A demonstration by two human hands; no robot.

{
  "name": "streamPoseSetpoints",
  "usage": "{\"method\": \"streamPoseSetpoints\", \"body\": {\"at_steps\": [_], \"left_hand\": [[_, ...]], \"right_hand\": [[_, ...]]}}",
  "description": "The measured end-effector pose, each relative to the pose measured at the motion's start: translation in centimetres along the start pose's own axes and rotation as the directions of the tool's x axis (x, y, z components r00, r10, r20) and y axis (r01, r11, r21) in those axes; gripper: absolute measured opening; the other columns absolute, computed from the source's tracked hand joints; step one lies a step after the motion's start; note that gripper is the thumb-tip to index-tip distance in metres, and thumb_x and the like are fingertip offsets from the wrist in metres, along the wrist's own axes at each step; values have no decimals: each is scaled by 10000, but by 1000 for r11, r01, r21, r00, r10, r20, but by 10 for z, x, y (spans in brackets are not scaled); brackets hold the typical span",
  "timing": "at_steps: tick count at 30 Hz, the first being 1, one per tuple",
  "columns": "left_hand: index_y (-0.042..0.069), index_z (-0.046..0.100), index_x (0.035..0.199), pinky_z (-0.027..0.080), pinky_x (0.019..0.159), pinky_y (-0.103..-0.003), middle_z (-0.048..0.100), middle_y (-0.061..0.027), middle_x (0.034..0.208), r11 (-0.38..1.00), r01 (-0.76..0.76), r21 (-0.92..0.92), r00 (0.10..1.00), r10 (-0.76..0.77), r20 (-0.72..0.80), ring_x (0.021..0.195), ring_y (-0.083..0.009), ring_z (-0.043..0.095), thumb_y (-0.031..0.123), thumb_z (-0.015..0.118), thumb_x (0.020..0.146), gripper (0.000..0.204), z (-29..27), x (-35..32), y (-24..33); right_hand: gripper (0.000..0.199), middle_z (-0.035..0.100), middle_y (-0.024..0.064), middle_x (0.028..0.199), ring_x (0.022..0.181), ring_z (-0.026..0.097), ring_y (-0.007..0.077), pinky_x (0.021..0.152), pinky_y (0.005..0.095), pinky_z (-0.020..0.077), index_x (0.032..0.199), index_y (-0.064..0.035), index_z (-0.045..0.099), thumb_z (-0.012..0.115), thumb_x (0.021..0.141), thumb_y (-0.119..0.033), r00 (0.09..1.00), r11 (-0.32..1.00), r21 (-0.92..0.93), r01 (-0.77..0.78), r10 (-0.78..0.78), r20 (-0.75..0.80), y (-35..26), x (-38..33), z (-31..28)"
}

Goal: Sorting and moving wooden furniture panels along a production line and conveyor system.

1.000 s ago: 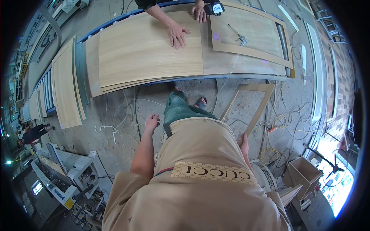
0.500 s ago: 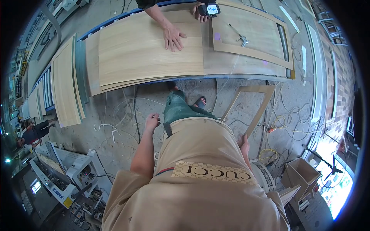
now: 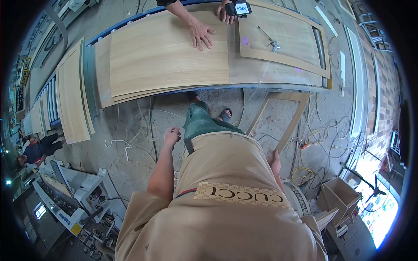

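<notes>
Since a moment ago, a co-worker's hand (image 3: 201,35) has slid toward the far side of the stack (image 3: 161,61) and slightly right; it lies on top with fingers spread. We also see that the far end of our frame (image 3: 291,124) has crept a little nearer the stack's side. A passer-by (image 3: 37,150), well left of the stack and on our side of it, has changed stance.

Our own hands are almost where they were. Our right hand (image 3: 275,162), on our side of the stack and to the right of it, is clamped on the near part of the frame's right rail. From there the frame slants away from us, to the right of the stack; its near end is hidden by our shirt (image 3: 235,169), and we cannot tell whether it touches the floor (image 3: 100,148). Our left hand (image 3: 172,137) hangs on our side of the stack, level with its middle and well apart from it. Its fingers curl loosely; we cannot tell whether the tips meet.

Right of the stack, on the roller bench (image 3: 320,48) that bears both, lies a second frame (image 3: 287,60), an air gun (image 3: 274,45) within its outline. By the stack's far right corner we see the co-worker's other hand (image 3: 225,15), just beside a dark device (image 3: 242,8). Left of the stack is another pile (image 3: 69,98).
</notes>
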State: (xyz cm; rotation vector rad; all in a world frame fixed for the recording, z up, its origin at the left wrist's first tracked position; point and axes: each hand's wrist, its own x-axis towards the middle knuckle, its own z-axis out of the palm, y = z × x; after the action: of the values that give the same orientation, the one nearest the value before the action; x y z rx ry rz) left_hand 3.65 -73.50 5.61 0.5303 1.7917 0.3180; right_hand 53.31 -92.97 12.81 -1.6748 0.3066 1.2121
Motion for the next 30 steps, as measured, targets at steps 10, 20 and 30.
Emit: {"method": "streamPoseSetpoints", "body": {"at_steps": [10,20,30], "left_hand": [[54,619,1221,488,560,-300,681,-106,903,1000,5,-8,1000,-5,-12,653,-175,639,309,629,970,358,3,0,1],[60,590,1278,505,631,-322,683,-135,1016,1000,2,31,999,-3,35,738,-208,653,366,614,975,431,-1,1,-4],[39,611,1189,485,565,-309,665,-103,891,1000,-9,-10,1000,9,2,663,-182,635,312,621,974,348,6,1,-3]], "right_hand": [[413,536,10,738,630,526,138,586,281,439,1080,-32,617,584,1009,-437,1000,995,-103,6,-8,-15,-9,-5,6],[392,528,5,729,619,519,130,567,287,437,1062,-46,625,586,1009,-432,1000,993,-121,-3,-1,-30,-10,-7,3],[412,545,8,735,614,527,137,563,293,444,1040,-48,635,585,1004,-456,999,993,-110,32,-35,-33,-7,4,-1]]}}
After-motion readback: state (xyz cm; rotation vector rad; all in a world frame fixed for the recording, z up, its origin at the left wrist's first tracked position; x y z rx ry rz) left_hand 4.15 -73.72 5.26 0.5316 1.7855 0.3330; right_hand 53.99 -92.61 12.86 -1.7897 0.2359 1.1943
